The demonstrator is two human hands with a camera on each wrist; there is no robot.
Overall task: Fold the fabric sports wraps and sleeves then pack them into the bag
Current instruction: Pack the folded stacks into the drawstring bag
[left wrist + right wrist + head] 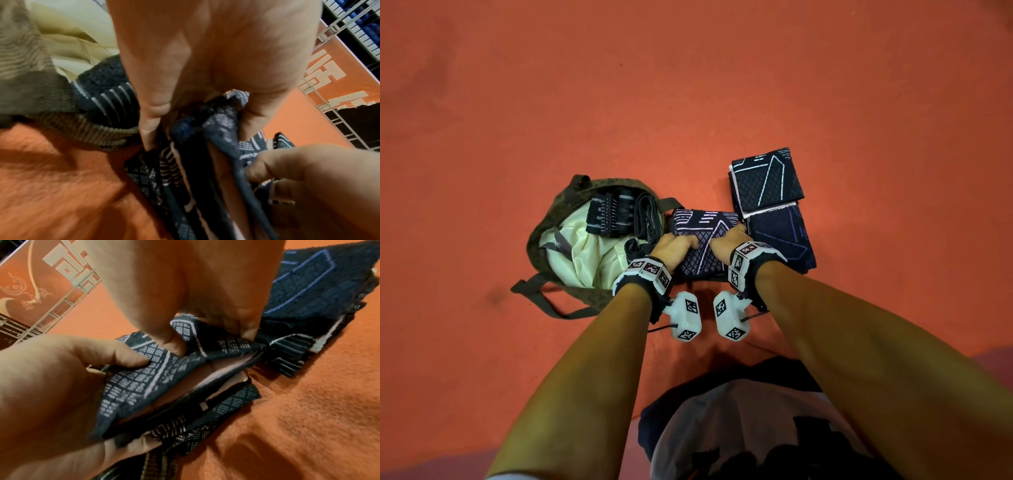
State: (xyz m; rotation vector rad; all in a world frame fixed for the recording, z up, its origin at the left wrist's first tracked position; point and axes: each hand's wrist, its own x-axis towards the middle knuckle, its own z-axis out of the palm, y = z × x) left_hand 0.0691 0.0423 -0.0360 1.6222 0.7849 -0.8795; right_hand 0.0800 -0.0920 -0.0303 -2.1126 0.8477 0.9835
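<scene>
Both hands on one folded sleeve (702,240), dark navy with white diamond and line pattern. Left hand (676,248) grips its left edge, thumb on top and fingers curled under. Right hand (727,240) grips the right edge the same way. The wrist views show the fabric layers pinched between thumb and fingers on each side, pale lining visible between the layers. Cannot tell whether the sleeve rests on the floor or is slightly off it.

Sleeve count outside the bag: 3. One is in the hands, just right of the bag. Two folded ones lie on the orange floor (722,85) to the right: white-patterned sleeve (765,180) farther away, blue-patterned sleeve (780,236) nearer, touching each other, the white one overlapping the blue one's far edge.

Bag (558,212): one, olive camo, pale lining, mouth open, lying left of the held sleeve, straps splayed on the floor. Inside: one folded black wrap with grey stripes (607,214) and one bundle of black strap (649,216) beside it.

Each wrist carries one white marker-tagged camera unit, 2 total.
</scene>
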